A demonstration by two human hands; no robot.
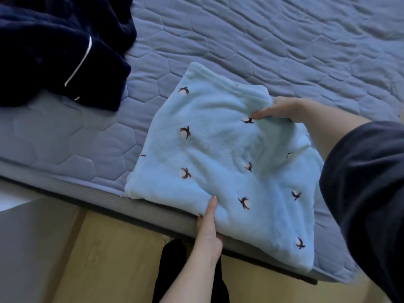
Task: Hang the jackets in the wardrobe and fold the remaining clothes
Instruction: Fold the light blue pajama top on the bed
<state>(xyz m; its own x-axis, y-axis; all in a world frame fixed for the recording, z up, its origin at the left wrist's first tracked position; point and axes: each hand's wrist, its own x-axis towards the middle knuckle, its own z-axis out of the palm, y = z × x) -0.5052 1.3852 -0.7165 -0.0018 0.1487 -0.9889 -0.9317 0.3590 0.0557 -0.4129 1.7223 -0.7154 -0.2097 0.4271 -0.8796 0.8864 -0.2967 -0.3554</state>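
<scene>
A light blue fleece garment (209,154) with small dark embroidered motifs lies folded at the near edge of the bed. My left hand (207,228) grips its near edge, thumb on top and fingers hidden under the cloth. My right hand (277,109) pinches the far right corner and holds it slightly off the bed. A dark navy garment (54,47) with white piping lies bunched at the upper left of the bed.
The bed has a blue-grey quilted cover (262,40) with a hexagon pattern. Its grey mattress edge (87,189) runs diagonally across the view. Below it is a wooden floor (113,259). My dark sleeve (367,193) fills the right side.
</scene>
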